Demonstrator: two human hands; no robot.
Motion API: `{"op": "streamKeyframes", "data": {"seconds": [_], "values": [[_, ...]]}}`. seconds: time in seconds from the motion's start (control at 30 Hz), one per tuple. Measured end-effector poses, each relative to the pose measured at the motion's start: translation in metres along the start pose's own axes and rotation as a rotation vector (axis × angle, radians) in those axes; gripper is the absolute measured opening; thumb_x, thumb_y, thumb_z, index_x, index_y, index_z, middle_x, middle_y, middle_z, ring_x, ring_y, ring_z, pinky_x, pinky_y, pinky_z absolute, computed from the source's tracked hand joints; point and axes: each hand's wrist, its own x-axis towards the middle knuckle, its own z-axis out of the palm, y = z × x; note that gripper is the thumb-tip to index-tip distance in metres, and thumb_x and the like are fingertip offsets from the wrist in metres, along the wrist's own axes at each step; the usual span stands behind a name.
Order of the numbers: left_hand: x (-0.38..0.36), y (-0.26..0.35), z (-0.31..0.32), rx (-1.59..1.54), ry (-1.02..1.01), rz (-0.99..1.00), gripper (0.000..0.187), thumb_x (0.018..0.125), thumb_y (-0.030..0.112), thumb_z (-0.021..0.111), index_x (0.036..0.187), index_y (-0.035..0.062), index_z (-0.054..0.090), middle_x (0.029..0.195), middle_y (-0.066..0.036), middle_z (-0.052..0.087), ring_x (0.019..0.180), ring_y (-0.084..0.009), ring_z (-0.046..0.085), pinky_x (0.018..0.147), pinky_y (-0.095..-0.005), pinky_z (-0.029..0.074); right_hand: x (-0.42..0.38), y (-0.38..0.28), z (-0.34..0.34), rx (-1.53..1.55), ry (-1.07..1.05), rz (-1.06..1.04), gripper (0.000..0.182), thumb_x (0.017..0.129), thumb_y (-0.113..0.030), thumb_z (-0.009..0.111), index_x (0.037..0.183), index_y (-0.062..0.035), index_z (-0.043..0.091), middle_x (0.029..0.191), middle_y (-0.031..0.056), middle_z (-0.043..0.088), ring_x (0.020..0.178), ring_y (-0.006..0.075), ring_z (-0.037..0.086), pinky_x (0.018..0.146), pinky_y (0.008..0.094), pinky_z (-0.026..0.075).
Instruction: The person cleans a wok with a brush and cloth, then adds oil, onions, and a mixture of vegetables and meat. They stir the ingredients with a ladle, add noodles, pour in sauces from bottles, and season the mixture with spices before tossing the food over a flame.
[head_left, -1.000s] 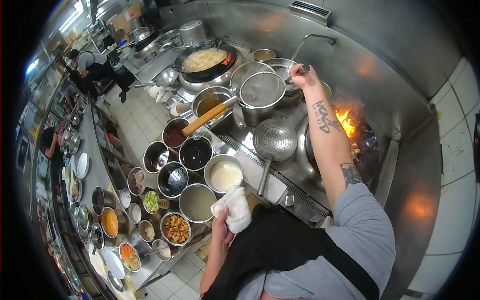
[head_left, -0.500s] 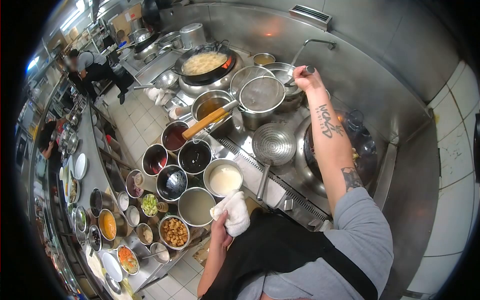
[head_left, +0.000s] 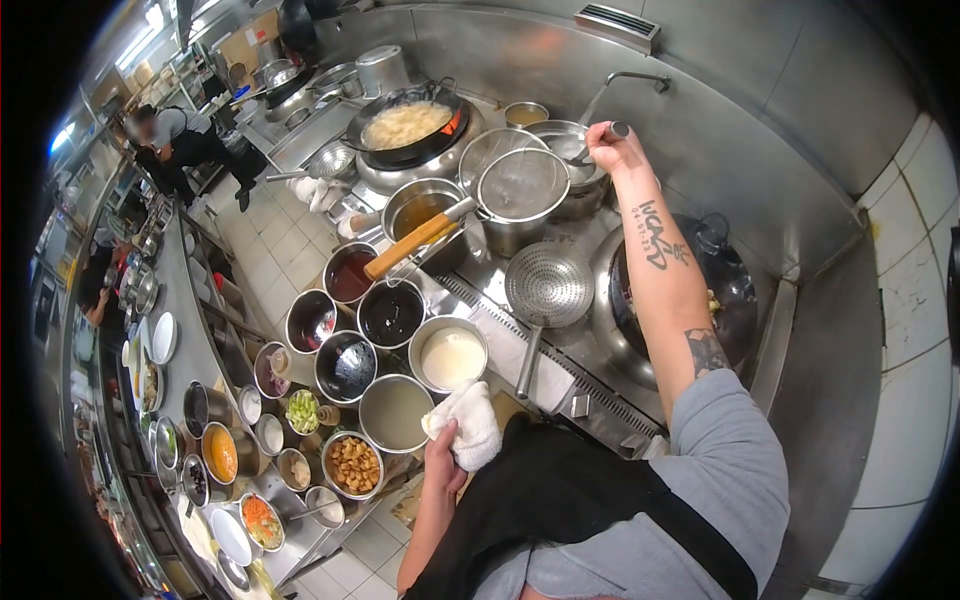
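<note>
My right hand point(head_left: 615, 150), arm stretched forward, is closed round the dark-tipped handle of a ladle point(head_left: 582, 157). Its lower end goes into a metal pot point(head_left: 590, 185) beneath a running tap point(head_left: 640, 76); the bowl of the ladle is not clear. Near my waist, my left hand point(head_left: 443, 452) grips a folded white towel point(head_left: 468, 428). Below my right forearm sits a dark wok point(head_left: 735, 290) with some food in it, partly hidden by the arm. A perforated strainer point(head_left: 548, 285) lies left of the wok, and a mesh skimmer point(head_left: 522, 186) rests over a pot.
Another wok point(head_left: 405, 125) of bubbling pale liquid stands on the far burner. Several sauce pots, including one of white liquid point(head_left: 450, 358), crowd the left, beside a bowl of browned cubes point(head_left: 353, 466). A person point(head_left: 185, 140) is in the background aisle.
My right hand and the ladle have shifted slightly up and left over the pot. The view has moved a little. My left hand still holds the towel.
</note>
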Motion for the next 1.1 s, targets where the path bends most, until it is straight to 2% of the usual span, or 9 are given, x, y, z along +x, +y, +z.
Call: {"op": "streamKeyframes", "data": {"seconds": [0.17, 0.27, 0.47, 0.57, 0.7, 0.8, 0.9, 1.0, 1.1], "values": [[-0.003, 0.003, 0.007, -0.009, -0.011, 0.001, 0.049, 0.094, 0.013, 0.057, 0.139, -0.0011, 0.043, 0.132, -0.016, 0.057, 0.118, -0.0298, 0.058, 0.102, -0.0441, 0.047, -0.005, 0.003, 0.006, 0.009, 0.024, -0.034, 0.02, 0.088, 0.001, 0.049, 0.069, -0.0039, 0.049, 0.057, 0.007, 0.052, 0.047, 0.0199, 0.055, 0.047, 0.0307, 0.055], [-0.003, 0.002, 0.006, 0.01, -0.017, 0.019, 0.05, 0.092, 0.009, 0.059, 0.139, 0.0001, 0.043, 0.131, -0.016, 0.057, 0.118, -0.0296, 0.058, 0.102, -0.0445, 0.047, -0.002, 0.002, 0.001, 0.023, -0.045, -0.021, 0.021, 0.089, 0.0, 0.048, 0.069, -0.0041, 0.05, 0.056, 0.0066, 0.053, 0.047, 0.0198, 0.055, 0.047, 0.0309, 0.055], [-0.009, 0.005, 0.017, 0.112, -0.032, 0.011, 0.054, 0.089, 0.003, 0.063, 0.139, 0.0022, 0.043, 0.131, -0.015, 0.057, 0.118, -0.0287, 0.058, 0.1, -0.0436, 0.048, -0.003, 0.003, 0.0, 0.025, -0.021, -0.017, 0.022, 0.088, 0.001, 0.048, 0.067, -0.005, 0.049, 0.055, 0.006, 0.052, 0.046, 0.0196, 0.055, 0.048, 0.0313, 0.055], [-0.009, 0.003, 0.021, 0.166, -0.022, 0.026, 0.057, 0.088, 0.01, 0.064, 0.139, 0.0016, 0.042, 0.128, -0.015, 0.058, 0.115, -0.0298, 0.06, 0.1, -0.044, 0.049, -0.004, 0.0, -0.003, 0.076, -0.056, 0.035, 0.021, 0.086, 0.001, 0.049, 0.066, -0.0048, 0.049, 0.056, 0.0066, 0.052, 0.047, 0.0201, 0.054, 0.048, 0.0309, 0.055], [0.0, 0.003, 0.022, 0.19, -0.069, -0.02, 0.057, 0.087, 0.01, 0.065, 0.139, 0.0016, 0.043, 0.128, -0.014, 0.059, 0.115, -0.0294, 0.06, 0.099, -0.0444, 0.049, -0.017, -0.004, -0.001, 0.067, -0.065, 0.057, 0.021, 0.085, 0.001, 0.049, 0.064, -0.0047, 0.049, 0.056, 0.0069, 0.05, 0.05, 0.0208, 0.055, 0.048, 0.0304, 0.053], [0.01, 0.002, 0.032, 0.234, -0.143, -0.08, 0.057, 0.087, 0.009, 0.065, 0.139, 0.0015, 0.044, 0.128, -0.014, 0.059, 0.114, -0.0287, 0.06, 0.098, -0.0441, 0.049, -0.031, -0.011, -0.002, 0.122, -0.063, 0.082, 0.021, 0.083, 0.001, 0.049, 0.063, -0.0045, 0.049, 0.055, 0.0068, 0.049, 0.05, 0.0204, 0.054, 0.047, 0.0298, 0.053], [0.027, -0.001, 0.051, 0.293, -0.292, -0.181, 0.056, 0.086, 0.007, 0.065, 0.138, 0.0016, 0.045, 0.128, -0.014, 0.059, 0.113, -0.0276, 0.06, 0.096, -0.0438, 0.05, -0.041, -0.025, -0.01, 0.178, -0.116, 0.088, 0.015, 0.078, 0.0, 0.053, 0.064, -0.0034, 0.047, 0.065, 0.009, 0.049, 0.06, 0.0192, 0.053, 0.05, 0.0278, 0.053], [0.051, -0.021, 0.072, 0.383, -0.355, -0.31, 0.054, 0.086, 0.007, 0.065, 0.137, 0.002, 0.046, 0.125, -0.014, 0.06, 0.112, -0.0275, 0.061, 0.095, -0.044, 0.051, -0.086, -0.022, -0.003, 0.105, -0.102, 0.028, 0.02, 0.08, 0.001, 0.049, 0.061, -0.0025, 0.047, 0.053, 0.007, 0.047, 0.05, 0.0196, 0.051, 0.046, 0.0284, 0.052], [0.066, -0.041, 0.108, 0.401, -0.432, -0.441, 0.049, 0.087, 0.008, 0.064, 0.133, 0.0015, 0.049, 0.117, -0.013, 0.062, 0.104, -0.0264, 0.064, 0.091, -0.0421, 0.053, -0.146, -0.022, -0.004, 0.114, -0.122, 0.039, 0.015, 0.08, 0.007, 0.046, 0.067, -0.0008, 0.047, 0.063, 0.0063, 0.046, 0.051, 0.0172, 0.05, 0.046, 0.0255, 0.052]]}}
